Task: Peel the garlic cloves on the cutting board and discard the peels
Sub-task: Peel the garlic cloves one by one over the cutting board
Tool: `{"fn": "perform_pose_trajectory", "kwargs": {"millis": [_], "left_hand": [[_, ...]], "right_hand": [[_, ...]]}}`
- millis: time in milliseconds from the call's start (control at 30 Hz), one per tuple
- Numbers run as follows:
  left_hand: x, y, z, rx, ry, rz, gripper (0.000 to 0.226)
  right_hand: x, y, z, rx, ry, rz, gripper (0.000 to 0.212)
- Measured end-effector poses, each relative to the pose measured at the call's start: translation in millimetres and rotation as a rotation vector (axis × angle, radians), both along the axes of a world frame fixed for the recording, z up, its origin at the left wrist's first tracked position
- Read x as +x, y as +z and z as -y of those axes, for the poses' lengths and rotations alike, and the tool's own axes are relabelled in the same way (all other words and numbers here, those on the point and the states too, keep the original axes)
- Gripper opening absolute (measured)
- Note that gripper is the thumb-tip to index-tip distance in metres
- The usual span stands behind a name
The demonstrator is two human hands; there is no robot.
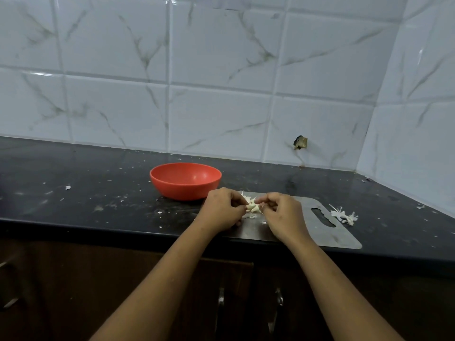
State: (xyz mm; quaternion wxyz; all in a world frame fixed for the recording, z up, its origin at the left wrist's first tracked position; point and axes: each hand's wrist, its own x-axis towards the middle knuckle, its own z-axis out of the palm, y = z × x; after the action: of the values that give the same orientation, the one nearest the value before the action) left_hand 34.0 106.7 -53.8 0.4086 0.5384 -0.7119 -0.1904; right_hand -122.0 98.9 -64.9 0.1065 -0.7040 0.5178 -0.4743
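1. Over the left end of the board [320, 232], both hands meet on one clove [252, 205]. The left hand [221, 210] and the right hand [283, 215] are close together, fingers curled, each pinching the clove from its own side. The clove is held just above the board, not resting on it.
2. The board lies along the front edge of the counter [98, 193], right of its middle, with its handle slot toward the right end.
3. Loose skin sticks out from the clove between the fingertips. A few scraps [251, 217] lie on the board beneath the hands. Whether other cloves lie under the hands cannot be told.
4. A pile of peels [343, 215] sits on the counter just off the board's right end, by the slot.
5. A bowl [172, 190] stands behind the board's left end, touching or nearly touching it. Nothing shows inside the part of it in view.
6. Judgement: the step in hand is stripping skin from this clove. Peeling is under way, and the discarding is not yet finished.
7. Judgement: the next move calls for one hand to hold the clove firm while the other pulls the skin clear. The thin skin may tear or cling to the fingers.
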Motion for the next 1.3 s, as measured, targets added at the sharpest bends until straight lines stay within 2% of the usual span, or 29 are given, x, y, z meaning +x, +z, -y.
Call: {"fn": "perform_pose_trajectory", "kwargs": {"millis": [133,300,500,633,1067,1300], "left_hand": [[0.0,0.5,-0.3,-0.001,0.007,0.003,0.010],[0.1,2.1,-1.8,0.058,-0.044,-0.143,0.009],[-0.4,2.0,-3.2,0.023,-0.054,-0.233,0.013],[-0.6,0.1,-1.9,-0.006,-0.011,-0.175,0.012],[-2.1,-0.2,-4.2,0.030,0.001,-0.150,0.011],[-1.8,1.5,-3.8,0.039,0.016,-0.181,0.011]], "right_hand": [[2.4,0.7,-2.1,-0.008,0.088,-0.065,0.019],[2.0,-1.9,-0.2,0.013,0.054,-0.068,0.017],[5.8,1.2,-6.2,0.021,0.082,-0.092,0.016],[7.5,-0.6,-6.6,0.007,0.060,-0.212,0.020],[10.9,0.3,-12.7,-0.030,-0.012,-0.360,0.020],[10.7,0.6,-13.0,-0.018,0.030,-0.315,0.019]]}}
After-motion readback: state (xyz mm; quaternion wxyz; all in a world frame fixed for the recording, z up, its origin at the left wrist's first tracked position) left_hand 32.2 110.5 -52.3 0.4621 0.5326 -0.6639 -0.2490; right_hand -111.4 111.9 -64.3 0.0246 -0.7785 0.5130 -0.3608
